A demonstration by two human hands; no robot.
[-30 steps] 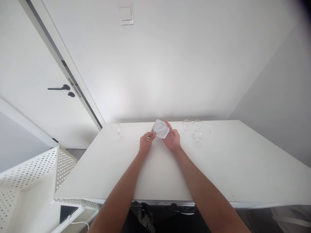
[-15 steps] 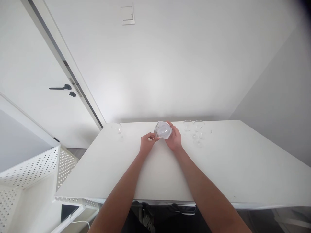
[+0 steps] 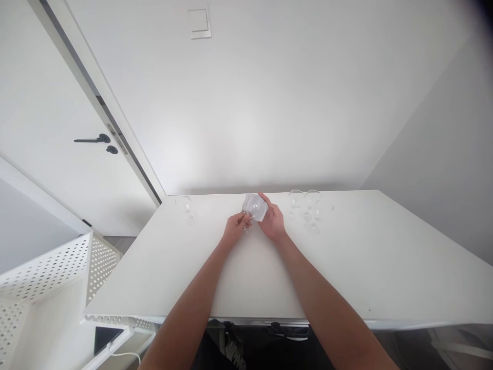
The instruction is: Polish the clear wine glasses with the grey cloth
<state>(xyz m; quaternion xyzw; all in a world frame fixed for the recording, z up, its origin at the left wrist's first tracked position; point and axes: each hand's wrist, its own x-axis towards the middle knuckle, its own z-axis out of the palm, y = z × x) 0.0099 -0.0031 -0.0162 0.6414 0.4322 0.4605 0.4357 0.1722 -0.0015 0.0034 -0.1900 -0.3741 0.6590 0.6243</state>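
A clear stemmed wine glass (image 3: 254, 204) is tilted between my two hands above the white table. My left hand (image 3: 238, 225) pinches it low down, around the stem, with the fingers closed. At the bowl's right side, my right hand (image 3: 273, 220) curls round with a thin white cloth (image 3: 263, 211) pressed against the glass. Whether the white piece is fabric or paper I cannot tell. Part of the stem and foot is hidden by the left fingers.
Several clear stemmed glasses (image 3: 313, 201) stand close together right of my hands. One more stemmed glass (image 3: 187, 206) stands at the left back. The white table (image 3: 254, 280) meets the wall behind. A white door (image 3: 46, 103) is at left, beside a perforated white rack (image 3: 46, 267).
The glass has turned, its bowl tipping more upright while its lower end swings down at my left fingers. Both hands have shifted slightly, and the view has moved a little.
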